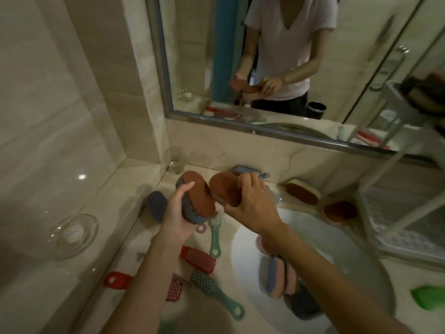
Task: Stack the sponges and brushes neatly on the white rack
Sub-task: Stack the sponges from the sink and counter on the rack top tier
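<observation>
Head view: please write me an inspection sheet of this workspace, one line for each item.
Surface: pale marble counter around a white sink.
Job's things: left hand holds a blue sponge with brown top; right hand holds a brown sponge; two more sponges by the wall; red brush and teal brush on the counter; sponges in the sink; white rack at right, lower tray bare.
Clutter: drinking glass, glass dish, green object.
Grippers: both hands closed on sponges.
Cables: nothing seen.
Surroundings: mirror, tiled wall.
</observation>
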The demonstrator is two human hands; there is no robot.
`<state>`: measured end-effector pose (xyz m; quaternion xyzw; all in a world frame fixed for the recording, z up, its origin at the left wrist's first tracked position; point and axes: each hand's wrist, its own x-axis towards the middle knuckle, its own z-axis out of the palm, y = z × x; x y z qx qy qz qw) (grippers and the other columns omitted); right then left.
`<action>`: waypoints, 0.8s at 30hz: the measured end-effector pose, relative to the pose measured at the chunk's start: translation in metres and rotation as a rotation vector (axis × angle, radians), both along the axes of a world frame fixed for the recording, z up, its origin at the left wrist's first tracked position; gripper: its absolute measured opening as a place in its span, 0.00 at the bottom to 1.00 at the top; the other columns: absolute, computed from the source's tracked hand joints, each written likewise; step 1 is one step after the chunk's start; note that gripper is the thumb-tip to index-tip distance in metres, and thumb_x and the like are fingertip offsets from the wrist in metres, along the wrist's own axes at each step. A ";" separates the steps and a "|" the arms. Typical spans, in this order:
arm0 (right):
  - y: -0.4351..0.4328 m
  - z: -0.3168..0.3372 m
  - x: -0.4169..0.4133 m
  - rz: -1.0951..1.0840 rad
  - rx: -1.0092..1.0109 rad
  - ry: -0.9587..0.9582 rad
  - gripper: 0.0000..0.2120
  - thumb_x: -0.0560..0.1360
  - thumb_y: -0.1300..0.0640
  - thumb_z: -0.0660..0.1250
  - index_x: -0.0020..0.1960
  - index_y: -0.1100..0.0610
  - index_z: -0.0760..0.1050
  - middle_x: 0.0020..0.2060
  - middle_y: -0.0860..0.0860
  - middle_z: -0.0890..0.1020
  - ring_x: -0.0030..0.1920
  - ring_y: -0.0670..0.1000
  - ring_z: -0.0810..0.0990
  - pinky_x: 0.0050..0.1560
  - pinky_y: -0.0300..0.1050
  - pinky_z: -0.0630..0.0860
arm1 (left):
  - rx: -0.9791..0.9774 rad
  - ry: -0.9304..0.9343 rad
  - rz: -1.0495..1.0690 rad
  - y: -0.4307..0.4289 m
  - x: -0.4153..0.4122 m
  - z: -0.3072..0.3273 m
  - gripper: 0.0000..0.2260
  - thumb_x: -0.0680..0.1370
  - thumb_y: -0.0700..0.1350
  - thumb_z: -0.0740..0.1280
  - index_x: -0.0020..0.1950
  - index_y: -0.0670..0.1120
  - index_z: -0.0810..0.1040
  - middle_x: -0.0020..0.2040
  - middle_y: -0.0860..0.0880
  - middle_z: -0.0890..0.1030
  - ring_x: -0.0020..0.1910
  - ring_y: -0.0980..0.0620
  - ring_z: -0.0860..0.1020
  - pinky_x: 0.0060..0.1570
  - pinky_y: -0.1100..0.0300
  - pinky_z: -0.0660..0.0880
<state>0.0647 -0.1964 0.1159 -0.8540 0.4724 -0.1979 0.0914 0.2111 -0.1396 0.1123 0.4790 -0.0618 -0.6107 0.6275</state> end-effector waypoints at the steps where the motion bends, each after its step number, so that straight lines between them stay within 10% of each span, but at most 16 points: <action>1: 0.000 0.009 -0.014 -0.035 -0.045 0.010 0.24 0.64 0.47 0.72 0.53 0.60 0.69 0.49 0.57 0.73 0.51 0.58 0.72 0.49 0.50 0.69 | 0.023 -0.044 -0.057 -0.007 -0.014 0.006 0.08 0.77 0.49 0.62 0.46 0.47 0.78 0.41 0.46 0.83 0.44 0.46 0.79 0.55 0.50 0.74; 4: -0.001 0.037 -0.064 -0.162 -0.089 0.002 0.25 0.66 0.47 0.72 0.56 0.59 0.68 0.51 0.56 0.72 0.52 0.57 0.71 0.50 0.48 0.67 | 0.003 -0.095 -0.102 -0.032 -0.053 0.023 0.06 0.77 0.45 0.63 0.47 0.45 0.78 0.35 0.47 0.84 0.35 0.51 0.81 0.35 0.61 0.78; 11: -0.007 0.095 -0.199 -0.456 -0.154 -0.122 0.24 0.70 0.47 0.69 0.58 0.57 0.64 0.57 0.55 0.71 0.58 0.56 0.71 0.55 0.47 0.69 | -0.095 -0.283 -0.187 -0.080 -0.178 0.077 0.04 0.75 0.44 0.66 0.42 0.46 0.79 0.31 0.51 0.82 0.37 0.53 0.78 0.38 0.61 0.74; 14: -0.014 0.116 -0.254 -0.536 -0.194 -0.183 0.24 0.68 0.47 0.70 0.56 0.59 0.65 0.54 0.56 0.71 0.56 0.58 0.70 0.55 0.51 0.69 | -0.162 -0.307 -0.183 -0.100 -0.236 0.102 0.13 0.75 0.45 0.67 0.58 0.43 0.76 0.41 0.49 0.82 0.40 0.53 0.79 0.35 0.61 0.73; 24: -0.060 0.170 -0.436 -0.587 -0.229 -0.416 0.23 0.71 0.45 0.67 0.59 0.56 0.65 0.56 0.54 0.69 0.55 0.55 0.70 0.53 0.49 0.72 | -0.256 -0.402 -0.273 -0.161 -0.424 0.174 0.24 0.75 0.53 0.66 0.69 0.46 0.70 0.64 0.45 0.76 0.60 0.47 0.75 0.61 0.53 0.72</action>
